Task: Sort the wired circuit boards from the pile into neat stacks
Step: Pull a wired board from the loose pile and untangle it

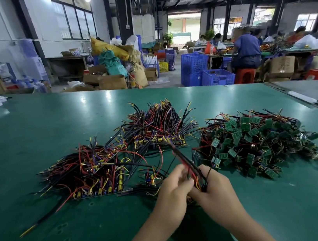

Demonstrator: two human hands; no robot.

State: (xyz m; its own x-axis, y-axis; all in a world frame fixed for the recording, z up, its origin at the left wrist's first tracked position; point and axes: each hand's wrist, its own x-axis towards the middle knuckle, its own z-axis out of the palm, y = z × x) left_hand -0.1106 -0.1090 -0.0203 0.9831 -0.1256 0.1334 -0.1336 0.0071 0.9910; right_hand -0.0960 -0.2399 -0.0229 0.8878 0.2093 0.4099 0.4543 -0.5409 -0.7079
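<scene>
Green table (52, 125) carries everything. Loose pile (257, 141) on the right: small green boards tangled in wires, unsorted. Left stack (91, 170), boards lined in rows near its front edge, wires fanning away to the left. Far stack (159, 126) sits behind the middle with its wires pointing up and back.

Held wired board (189, 165) is at centre front, just left of the pile and lifted off the table. Its red and black leads run as a bunch up and away from the hands. The board itself is mostly hidden by fingers.

Left hand (172, 192) and right hand (217, 189) are together, touching, both closed round that lead bunch.

Handling, judged:
- light, one piece is no load
- board stiff, leads floppy and springy, so they snag on neighbours
- solder joints and parts look breakable, so no yanking on a single wire
- best hold is the board edges, or the leads gathered close to the board, combing them straight before laying it down

Containers, all well beyond the table:
- blue crates (193, 64), stacked on the floor, contents cannot tell
- cardboard boxes (112, 83), some open, contents unclear
- yellow crate (163, 66), too small to tell what is inside
</scene>
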